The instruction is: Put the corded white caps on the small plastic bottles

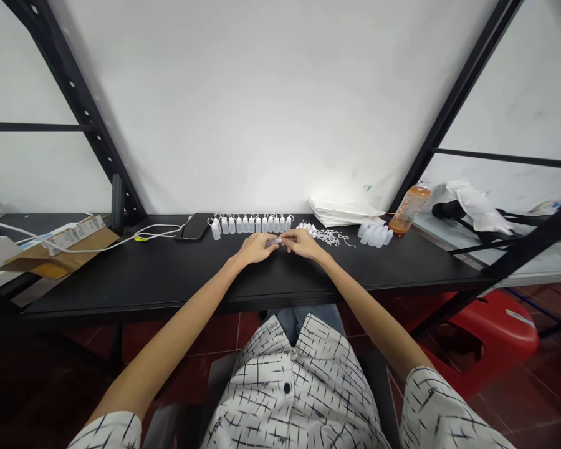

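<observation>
My left hand (257, 249) is closed around a small translucent plastic bottle (274, 241), which lies tilted sideways just above the black table. At the bottle's white top end, the fingers of my right hand (305, 244) are pinched together; the fingers partly hide what they grip there. Behind my hands stands a row of several small bottles (245, 224) with white caps and string loops. Right of my right hand are a cluster of white caps (307, 228) and a tangle of white strings (331, 237). Farther right, several bottles without visible strings (375, 234) lie grouped together.
A phone (197, 227) with a white cable (161, 233) lies left of the row. Stacked white sheets (343, 212) rest against the wall, beside an orange drink bottle (410, 207). Cardboard (81, 249) sits far left; a red stool (490, 340) stands below right. Black shelf posts flank the table.
</observation>
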### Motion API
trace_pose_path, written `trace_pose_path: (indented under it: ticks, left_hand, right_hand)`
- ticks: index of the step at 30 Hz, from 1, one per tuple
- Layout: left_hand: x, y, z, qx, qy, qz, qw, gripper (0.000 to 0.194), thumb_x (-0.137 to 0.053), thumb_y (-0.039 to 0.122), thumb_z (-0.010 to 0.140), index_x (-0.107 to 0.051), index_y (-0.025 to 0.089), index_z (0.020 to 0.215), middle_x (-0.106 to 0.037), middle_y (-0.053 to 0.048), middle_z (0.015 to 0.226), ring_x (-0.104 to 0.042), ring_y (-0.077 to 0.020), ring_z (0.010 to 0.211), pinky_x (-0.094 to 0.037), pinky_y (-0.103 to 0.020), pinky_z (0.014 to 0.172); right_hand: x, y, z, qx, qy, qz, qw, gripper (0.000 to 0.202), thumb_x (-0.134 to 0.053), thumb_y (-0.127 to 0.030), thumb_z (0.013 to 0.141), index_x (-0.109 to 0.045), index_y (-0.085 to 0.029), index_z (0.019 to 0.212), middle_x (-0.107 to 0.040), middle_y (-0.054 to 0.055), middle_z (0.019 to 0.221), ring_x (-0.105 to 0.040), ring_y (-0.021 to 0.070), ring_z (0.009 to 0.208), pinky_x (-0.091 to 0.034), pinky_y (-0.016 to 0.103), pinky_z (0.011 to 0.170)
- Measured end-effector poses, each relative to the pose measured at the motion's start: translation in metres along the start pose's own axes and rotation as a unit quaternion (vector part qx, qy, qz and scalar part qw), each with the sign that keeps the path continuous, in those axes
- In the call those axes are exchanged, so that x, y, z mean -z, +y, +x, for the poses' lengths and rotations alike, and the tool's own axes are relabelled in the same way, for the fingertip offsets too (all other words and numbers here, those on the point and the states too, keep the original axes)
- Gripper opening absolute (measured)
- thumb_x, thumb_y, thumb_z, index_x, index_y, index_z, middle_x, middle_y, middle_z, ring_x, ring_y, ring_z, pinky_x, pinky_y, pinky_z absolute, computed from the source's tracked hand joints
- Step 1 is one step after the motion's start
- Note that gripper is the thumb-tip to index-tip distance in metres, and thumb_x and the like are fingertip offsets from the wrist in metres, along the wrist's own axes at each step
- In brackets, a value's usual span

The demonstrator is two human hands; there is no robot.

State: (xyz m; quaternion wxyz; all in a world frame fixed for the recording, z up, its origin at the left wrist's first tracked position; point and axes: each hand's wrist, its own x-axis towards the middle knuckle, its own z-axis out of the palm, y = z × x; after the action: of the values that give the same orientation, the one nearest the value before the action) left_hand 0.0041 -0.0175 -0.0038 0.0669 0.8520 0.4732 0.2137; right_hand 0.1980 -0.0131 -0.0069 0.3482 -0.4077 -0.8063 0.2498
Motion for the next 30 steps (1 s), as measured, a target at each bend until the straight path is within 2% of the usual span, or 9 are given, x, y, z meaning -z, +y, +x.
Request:
trace_pose_path:
  ticks: [11,18,22,30]
  left_hand:
    - [0.0015,0.0016,-0.0017,-0.012,-0.01,0.008,1.0,0.034,-0.052,0.037,0.087,-0.067,0.025,0.115,-0.072,-0.004,0.1,-0.065,-0.0225,0.089,-0.046,-0.028,0.074]
    - [0.0009,0.0017,-0.0019,-0.02,-0.005,-0.001,1.0,0.035,-0.053,0.036,0.086,-0.067,0.025,0.116,-0.072,-0.005,0.1,-0.064,-0.0235,0.09,-0.046,-0.028,0.074]
    - [0.002,0.0026,-0.0023,-0.018,-0.006,-0.01,1.0,0.037,-0.052,0.037,0.087,-0.066,0.027,0.12,-0.072,-0.004,0.098,-0.064,-0.023,0.088,-0.046,-0.028,0.074]
    - [0.002,0.0016,-0.0021,-0.014,0.011,-0.079,0.997,0.049,-0.053,0.038,0.087,-0.055,0.024,0.134,-0.07,-0.007,0.112,-0.064,-0.0237,0.094,-0.046,-0.033,0.085]
  right_hand:
    - [-0.0007,-0.0036,-0.0009,-0.014,-0.009,0.013,1.0,0.024,-0.058,-0.031,0.083,-0.07,-0.011,0.089,-0.067,0.004,0.065,-0.061,0.0118,0.051,-0.045,0.019,0.048]
    - [-0.0008,-0.0014,-0.0007,-0.017,-0.013,0.029,0.999,0.024,-0.06,-0.032,0.082,-0.07,-0.011,0.09,-0.068,0.005,0.071,-0.062,0.0118,0.053,-0.044,0.018,0.045]
    - [-0.0006,-0.0007,-0.0006,-0.024,-0.02,0.048,0.998,0.025,-0.061,-0.032,0.081,-0.069,-0.011,0.093,-0.067,0.005,0.068,-0.061,0.0119,0.052,-0.044,0.017,0.042]
    - [0.0014,-0.0032,-0.0012,-0.041,-0.027,0.077,0.996,0.023,-0.064,-0.028,0.077,-0.067,-0.01,0.091,-0.066,0.005,0.068,-0.062,0.0135,0.054,-0.045,0.018,0.037]
